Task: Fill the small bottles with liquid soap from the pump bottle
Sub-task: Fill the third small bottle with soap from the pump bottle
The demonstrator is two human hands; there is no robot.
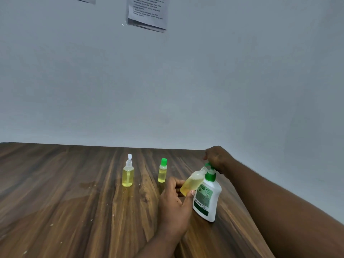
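Note:
A white pump bottle (207, 200) with a green collar and green label stands on the wooden table (65, 202) at the right. My right hand (216, 158) rests on top of its green pump head, fingers curled over it. My left hand (175, 200) grips a small clear bottle (192, 183) part full of yellow soap, tilted with its open neck up against the pump spout. Two other small bottles stand upright further left: one with a white spray top (128, 174) and one with a green cap (162, 172), both holding yellow liquid.
The table meets a plain grey wall at the back. Printed paper sheets (149, 12) hang on the wall high above. A wet smear (87, 185) and small white specks mark the wood left of the spray bottle.

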